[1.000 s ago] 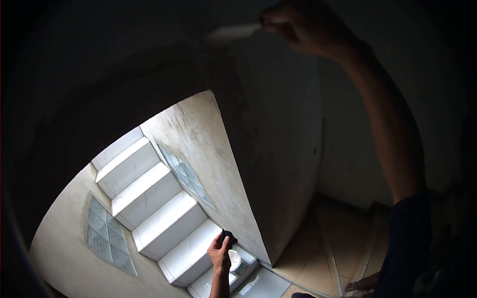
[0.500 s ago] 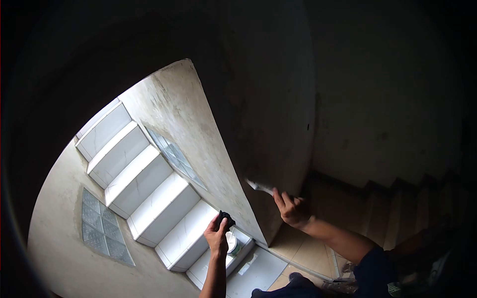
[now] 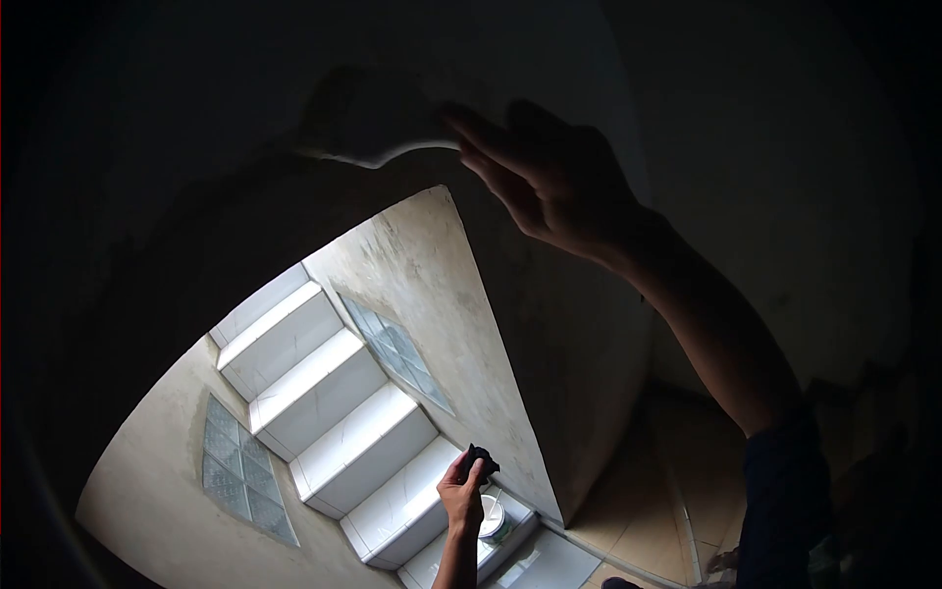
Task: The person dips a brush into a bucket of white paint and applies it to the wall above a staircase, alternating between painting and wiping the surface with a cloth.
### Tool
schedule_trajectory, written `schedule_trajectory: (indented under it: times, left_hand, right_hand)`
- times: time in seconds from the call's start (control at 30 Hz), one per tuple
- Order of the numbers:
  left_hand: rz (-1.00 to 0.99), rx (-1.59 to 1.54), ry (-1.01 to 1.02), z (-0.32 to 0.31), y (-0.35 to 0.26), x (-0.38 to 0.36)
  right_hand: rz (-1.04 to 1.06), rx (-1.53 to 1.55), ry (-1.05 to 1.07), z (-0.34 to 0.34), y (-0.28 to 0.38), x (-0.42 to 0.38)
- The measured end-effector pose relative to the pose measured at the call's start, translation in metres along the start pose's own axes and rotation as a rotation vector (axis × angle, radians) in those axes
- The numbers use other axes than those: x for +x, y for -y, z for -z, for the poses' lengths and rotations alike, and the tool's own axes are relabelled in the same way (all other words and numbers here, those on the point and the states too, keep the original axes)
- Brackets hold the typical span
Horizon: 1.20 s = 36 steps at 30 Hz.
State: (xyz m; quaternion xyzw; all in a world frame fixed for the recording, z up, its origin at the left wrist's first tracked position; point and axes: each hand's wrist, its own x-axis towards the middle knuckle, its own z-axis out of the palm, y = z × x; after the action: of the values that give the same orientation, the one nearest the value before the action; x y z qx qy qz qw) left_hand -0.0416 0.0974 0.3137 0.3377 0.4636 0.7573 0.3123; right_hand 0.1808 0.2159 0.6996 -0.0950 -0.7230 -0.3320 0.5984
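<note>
My right hand (image 3: 549,182) is raised high in the dim upper part of the view, its fingers closed round the handle of a brush (image 3: 368,118). The brush points left, its wide head against or very near the dark wall (image 3: 235,88); contact is hard to tell in the shadow. Lower down, my left hand (image 3: 461,491) grips a crumpled black cloth (image 3: 480,463) between thumb and fingers. Just right of that hand a white-rimmed bucket (image 3: 493,517) stands on a low step, with a thin stick-like thing inside.
White tiled stairs (image 3: 329,432) climb to the upper left between pale, stained walls (image 3: 412,245). Glass-block windows (image 3: 245,471) are set in both walls. Tan floor tiles (image 3: 638,491) lie at the lower right, with darker steps beyond.
My right hand has risen up and to the left with the brush, and looks larger and closer. My left hand and the stairs sit lower and further right as the view has shifted.
</note>
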Motion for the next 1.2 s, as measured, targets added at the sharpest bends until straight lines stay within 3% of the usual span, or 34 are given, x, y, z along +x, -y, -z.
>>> schedule_trajectory:
  times: [0.1,0.23,0.27,0.33,0.53,0.6,0.67,0.73,0.87,0.97,1.1,1.2]
  left_hand:
    - [-0.023,-0.022,-0.036,0.001,-0.006,0.001]
    - [-0.039,0.008,-0.104,0.027,-0.003,0.005]
    - [-0.053,0.008,-0.11,0.03,-0.005,0.006]
    - [-0.073,0.05,-0.132,0.037,-0.012,0.002]
    - [-0.076,0.031,-0.163,0.047,-0.012,-0.007]
    - [-0.067,0.019,-0.179,0.052,-0.009,-0.009]
    - [-0.069,0.0,-0.198,0.053,-0.007,-0.009]
    - [-0.077,-0.015,-0.215,0.051,-0.008,-0.01]
    - [-0.068,-0.052,-0.194,0.044,-0.014,-0.013]
    - [-0.065,-0.071,-0.151,0.041,-0.015,-0.013]
    - [-0.059,-0.04,-0.099,0.036,-0.02,-0.008]
    - [-0.241,0.047,-0.11,0.014,-0.061,0.009]
  right_hand:
    - [0.175,0.089,-0.014,-0.036,-0.016,0.029]
    - [0.139,0.156,0.008,-0.069,-0.066,-0.02]
    - [0.096,0.161,0.038,-0.066,-0.077,-0.032]
    - [-0.104,0.138,0.305,-0.046,-0.097,-0.057]
    - [-0.013,-0.117,0.231,0.01,-0.136,-0.062]
    - [-0.005,-0.249,0.325,0.025,-0.135,-0.037]
    - [0.049,-0.408,0.384,0.031,-0.113,-0.007]
    - [0.139,-0.591,0.404,0.023,-0.046,0.028]
    - [0.197,-0.541,0.611,0.038,0.055,0.081]
    - [0.231,-0.263,0.199,0.051,0.071,0.091]
    - [0.188,0.057,0.036,0.045,0.087,0.104]
    - [0.235,0.047,0.094,0.0,0.048,0.086]
